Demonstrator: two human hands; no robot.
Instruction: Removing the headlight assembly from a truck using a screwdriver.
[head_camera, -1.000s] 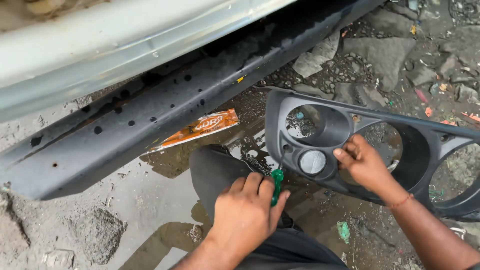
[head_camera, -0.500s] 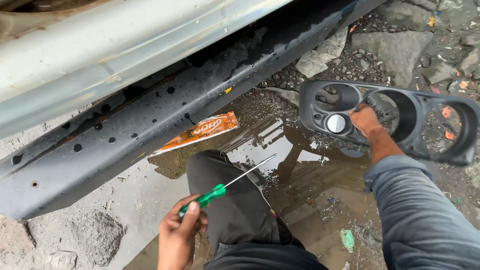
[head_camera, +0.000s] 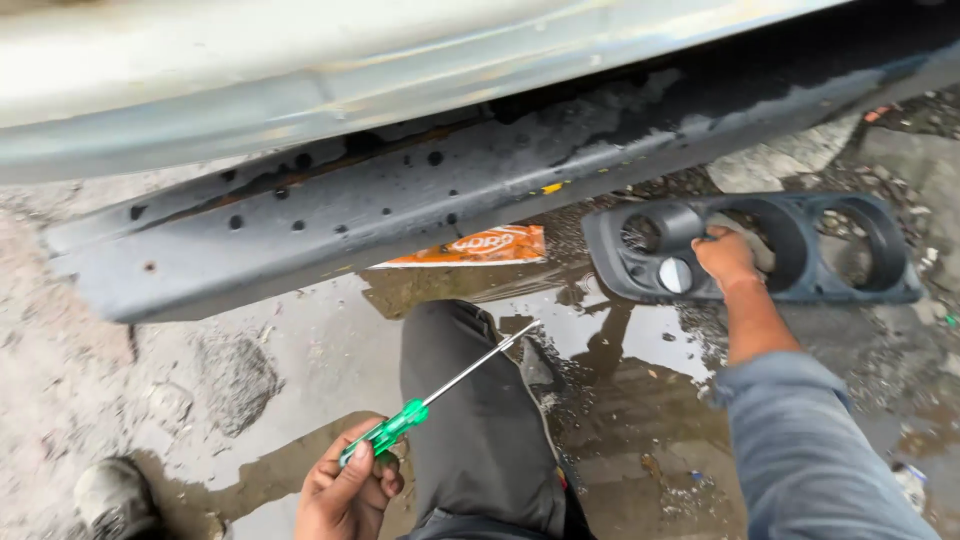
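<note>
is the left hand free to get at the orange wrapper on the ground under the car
Probably not as it stands. The left hand is closed around a green screwdriver, and the person's knee and a puddle lie between it and the orange wrapper, which sits well ahead under the sill.

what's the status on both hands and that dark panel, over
Left hand gripping green-handled screwdriver, shaft over the knee. Right hand holding dark plastic panel at its ring openings, on wet ground. Puddle between them.
</note>
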